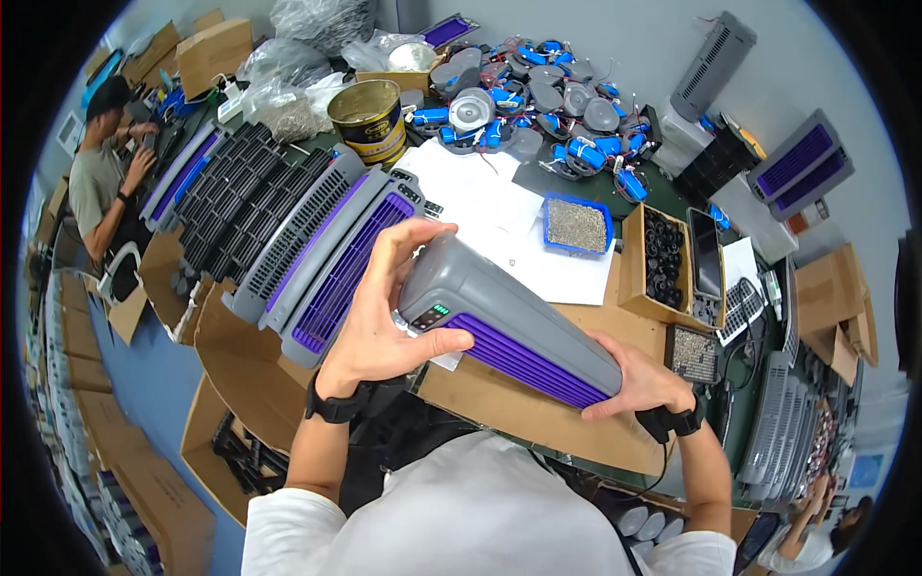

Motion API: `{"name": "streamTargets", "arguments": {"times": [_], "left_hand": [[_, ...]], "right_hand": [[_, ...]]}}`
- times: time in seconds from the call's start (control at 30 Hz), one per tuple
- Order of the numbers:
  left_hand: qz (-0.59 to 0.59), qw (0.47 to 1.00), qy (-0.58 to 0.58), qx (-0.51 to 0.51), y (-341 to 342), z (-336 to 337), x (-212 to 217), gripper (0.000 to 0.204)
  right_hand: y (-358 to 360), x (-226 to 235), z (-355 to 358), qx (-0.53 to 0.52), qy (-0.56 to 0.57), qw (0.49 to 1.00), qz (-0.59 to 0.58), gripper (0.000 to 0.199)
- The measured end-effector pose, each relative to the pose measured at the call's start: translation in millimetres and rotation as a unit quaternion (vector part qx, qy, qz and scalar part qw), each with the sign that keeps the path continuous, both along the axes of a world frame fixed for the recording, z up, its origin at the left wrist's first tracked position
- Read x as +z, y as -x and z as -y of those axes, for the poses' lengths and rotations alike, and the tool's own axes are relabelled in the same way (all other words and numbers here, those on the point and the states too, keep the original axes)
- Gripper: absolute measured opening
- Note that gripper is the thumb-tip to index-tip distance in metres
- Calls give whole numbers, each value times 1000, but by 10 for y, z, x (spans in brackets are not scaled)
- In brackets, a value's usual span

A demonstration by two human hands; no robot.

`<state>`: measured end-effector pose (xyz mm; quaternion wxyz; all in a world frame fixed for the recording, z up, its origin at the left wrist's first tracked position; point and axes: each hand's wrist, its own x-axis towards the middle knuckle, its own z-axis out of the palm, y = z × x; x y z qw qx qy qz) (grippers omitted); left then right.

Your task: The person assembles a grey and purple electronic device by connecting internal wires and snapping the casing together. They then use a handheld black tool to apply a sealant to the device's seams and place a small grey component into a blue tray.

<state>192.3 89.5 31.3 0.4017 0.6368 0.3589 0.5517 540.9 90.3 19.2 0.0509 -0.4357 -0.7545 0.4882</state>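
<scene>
Both hands grip a grey housing with purple slats (509, 322) above the counter (538, 408): left hand (384, 307) wraps the ten o'clock end, right hand (639, 379) cups the four o'clock end, probably for steadiness.

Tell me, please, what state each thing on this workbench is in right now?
Grey and purple unit: held off the bench in both hands, small green lights lit.
Left hand: gripping the unit's rounded end.
Right hand: gripping the other end.
Metal can: upright, lid off.
Blue tray: full of small metal parts.
Cardboard box: open, holding black parts.
Finished units: lying side by side.
</scene>
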Motion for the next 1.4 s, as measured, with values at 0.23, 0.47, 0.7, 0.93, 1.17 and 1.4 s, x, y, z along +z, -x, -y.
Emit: {"name": "streamTargets", "arguments": {"times": [0.23,0.47,0.7,0.93,1.17,1.4], "left_hand": [[-30,996,86,15,-56,-19,-137,65],[-175,968,-113,-138,-253,-364,-495,50],[-332,899,-164,-232,-364,-495,-459,36],[-378,909,-169,-44,-670,-1317,174,16],[-597,794,-114,0,-1099,-1901,-499,22],[-510,844,-166,23,-1261,-2001,-729,17]], "right_hand": [[37,-68,197,-62,-120,991,17,95],[-148,-139,480,-195,-377,885,192,88],[-439,555,405,-109,-316,924,186,51],[175,779,-871,-118,-370,919,63,16],[576,-523,-1776,-156,-376,898,166,19],[546,-481,-1712,-212,-338,906,141,8]]}}
